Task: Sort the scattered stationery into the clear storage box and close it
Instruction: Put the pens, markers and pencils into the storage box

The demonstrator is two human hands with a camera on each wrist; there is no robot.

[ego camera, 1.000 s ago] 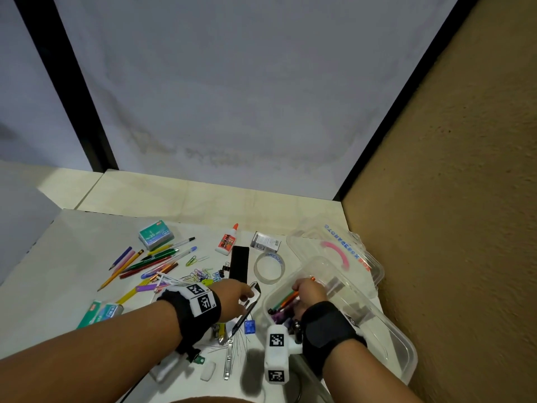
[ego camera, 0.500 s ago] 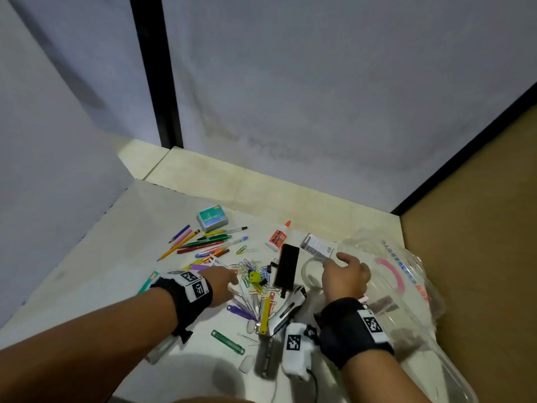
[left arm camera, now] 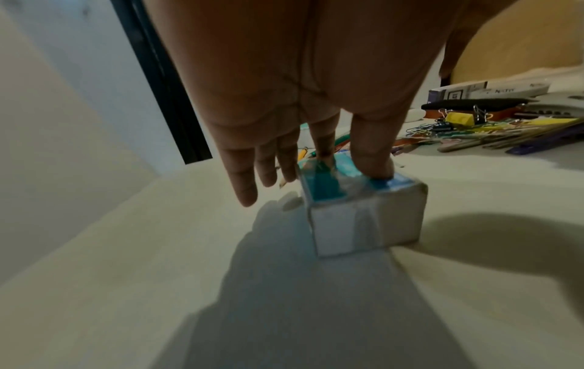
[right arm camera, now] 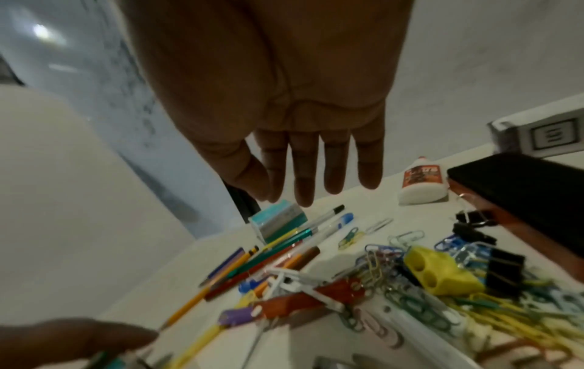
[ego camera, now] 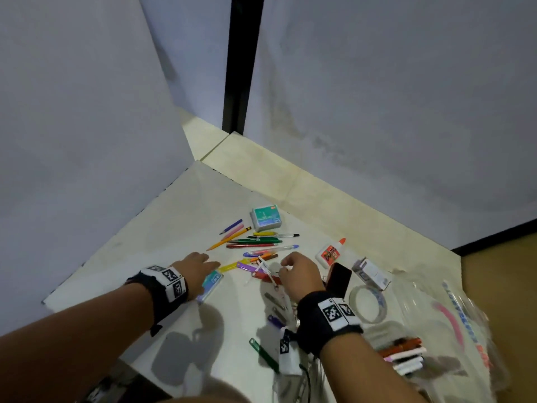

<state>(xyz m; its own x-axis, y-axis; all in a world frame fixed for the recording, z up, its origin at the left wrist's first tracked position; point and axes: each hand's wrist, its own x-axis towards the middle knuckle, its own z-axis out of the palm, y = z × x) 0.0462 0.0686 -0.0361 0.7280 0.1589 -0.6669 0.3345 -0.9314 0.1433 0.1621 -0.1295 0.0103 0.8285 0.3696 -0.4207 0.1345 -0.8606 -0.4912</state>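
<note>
Stationery lies scattered on the white table [ego camera: 162,257]. My left hand [ego camera: 203,263] is flat, its straight fingertips [left arm camera: 376,172] resting on top of a small teal and white box [left arm camera: 360,207] [ego camera: 210,282]. The right hand [ego camera: 290,266] [right arm camera: 300,187] hovers empty over a pile of pens and pencils [right arm camera: 278,252] [ego camera: 261,242], fingers straight. The clear storage box [ego camera: 465,370] sits at the lower right with several markers [ego camera: 404,356] inside. Its lid [ego camera: 447,318], with a pink handle, lies just beyond it.
A second teal box [ego camera: 266,218], a glue bottle [ego camera: 329,254], a black eraser block [ego camera: 338,279], a tape roll [ego camera: 367,303] and a small white carton [ego camera: 370,273] lie around. Paper clips [right arm camera: 379,264], a yellow sharpener [right arm camera: 442,272] and binder clips [right arm camera: 502,264] crowd under my right wrist.
My right hand has come out of the storage box and moved left over the pen pile. The left hand has moved left onto the small teal box. The view has swung left.
</note>
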